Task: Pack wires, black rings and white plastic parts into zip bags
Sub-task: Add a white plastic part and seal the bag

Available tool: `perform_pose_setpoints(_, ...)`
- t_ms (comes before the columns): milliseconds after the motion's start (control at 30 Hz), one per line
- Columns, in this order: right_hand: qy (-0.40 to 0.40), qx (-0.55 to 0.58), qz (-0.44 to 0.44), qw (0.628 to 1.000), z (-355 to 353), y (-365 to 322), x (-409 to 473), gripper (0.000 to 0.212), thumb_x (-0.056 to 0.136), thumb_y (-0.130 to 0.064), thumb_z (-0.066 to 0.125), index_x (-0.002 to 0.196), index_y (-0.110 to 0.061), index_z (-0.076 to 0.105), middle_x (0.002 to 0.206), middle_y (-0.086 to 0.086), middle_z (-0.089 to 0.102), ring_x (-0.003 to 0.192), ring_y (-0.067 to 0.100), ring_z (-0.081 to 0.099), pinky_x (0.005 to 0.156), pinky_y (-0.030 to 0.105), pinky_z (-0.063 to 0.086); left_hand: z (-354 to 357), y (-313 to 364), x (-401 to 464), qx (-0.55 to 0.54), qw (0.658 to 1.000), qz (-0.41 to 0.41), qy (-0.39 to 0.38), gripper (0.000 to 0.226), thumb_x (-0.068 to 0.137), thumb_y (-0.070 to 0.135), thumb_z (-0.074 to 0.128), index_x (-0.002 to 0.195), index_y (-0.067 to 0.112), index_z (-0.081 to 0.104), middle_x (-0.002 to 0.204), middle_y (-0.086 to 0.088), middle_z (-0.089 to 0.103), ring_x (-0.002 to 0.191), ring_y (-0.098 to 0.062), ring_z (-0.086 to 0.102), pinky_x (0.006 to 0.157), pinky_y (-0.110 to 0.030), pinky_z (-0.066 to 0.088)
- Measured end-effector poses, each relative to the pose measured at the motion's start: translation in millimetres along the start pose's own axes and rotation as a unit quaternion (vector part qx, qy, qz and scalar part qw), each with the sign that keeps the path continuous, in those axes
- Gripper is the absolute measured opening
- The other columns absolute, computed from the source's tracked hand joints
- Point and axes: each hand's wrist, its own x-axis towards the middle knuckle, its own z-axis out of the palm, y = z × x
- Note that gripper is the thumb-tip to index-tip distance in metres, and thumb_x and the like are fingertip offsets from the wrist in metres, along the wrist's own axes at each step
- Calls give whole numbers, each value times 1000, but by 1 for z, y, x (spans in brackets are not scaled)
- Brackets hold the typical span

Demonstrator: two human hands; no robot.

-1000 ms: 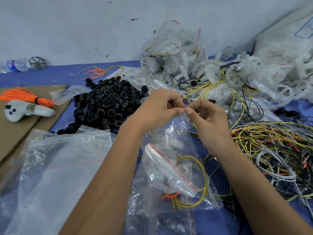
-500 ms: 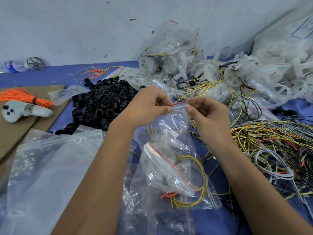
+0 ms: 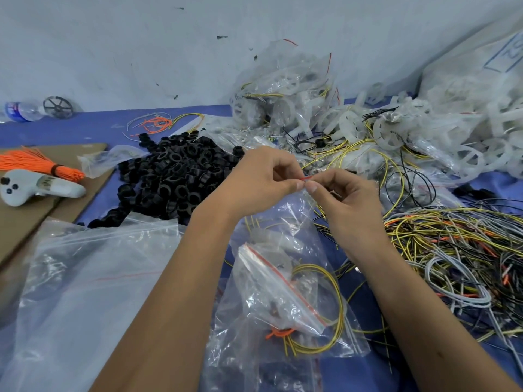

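So both hands are up over the middle of the counter [image 3: 85, 128], thumbs nearly touching. The left hand [image 3: 260, 179] and the right hand [image 3: 342, 193] are each pinching the red zip strip at the top of a clear zip bag [image 3: 285, 219], which hangs down from the fingers toward the counter. The red strip shows as a short line right between the two thumbs. I can't tell what's inside that bag, the plastic is too crinkled.

Right below it lies a filled zip bag [image 3: 283, 295] with a red strip running diagonally across it, and coiled yellow wires plus an orange tie inside. To the left of the forearms is a heap of empty zip bags [image 3: 85, 278], all clear and floppy.

The black rings [image 3: 175, 171] sit in a big pile just behind the left hand. The white plastic parts [image 3: 424, 137] are heaped at the back right, some loose and some in bags, with yellow and black leads running through them. The loose wires [image 3: 452, 250] are a tangle of yellow, grey, black and orange on the right, next to the right forearm.

Far left there's a cardboard sheet [image 3: 34, 219] with a white controller [image 3: 36, 188] and an orange bundle of ties [image 3: 36, 162] on it, and a water bottle [image 3: 22, 110] lying by the wall.
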Motion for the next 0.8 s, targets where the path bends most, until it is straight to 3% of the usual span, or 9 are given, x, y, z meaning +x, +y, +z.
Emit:
perform_pose_setpoints(100,-3,-11,-1,1000,1,-2,-1,9,92,-10,73,83,-13,75,76,-1,70,70,8,57,67,24,45,-2,-1,-1,-1,1000,-3,-11,5,90,15,79,89,11,77,82,-1,73,76,-13,66,70,-23,51)
perform_pose_setpoints(300,-9,24,9,1000,2,-4,-1,15,93,-12,72,83,-21,76,72,-7,70,67,6,55,65,21,44,-1,2,-2,27,1000,7,-1,6,91,16,77,90,10,76,83,-4,72,82,-20,67,75,-36,55)
perform_pose_setpoints(433,-7,21,3,1000,2,-5,-1,15,93,-13,72,83,-23,76,67,-14,67,62,1,53,61,14,42,-3,1,-2,18,1000,3,0,5,90,15,78,90,10,77,82,-3,73,78,-18,66,72,-31,53)
perform_pose_setpoints(800,9,24,29,999,2,0,0,15,94,-16,70,82,-24,75,69,-11,65,64,7,50,62,21,42,-5,-2,-6,23,1000,-13,-3,6,90,11,78,86,10,74,81,-6,71,71,-10,59,70,-24,49)
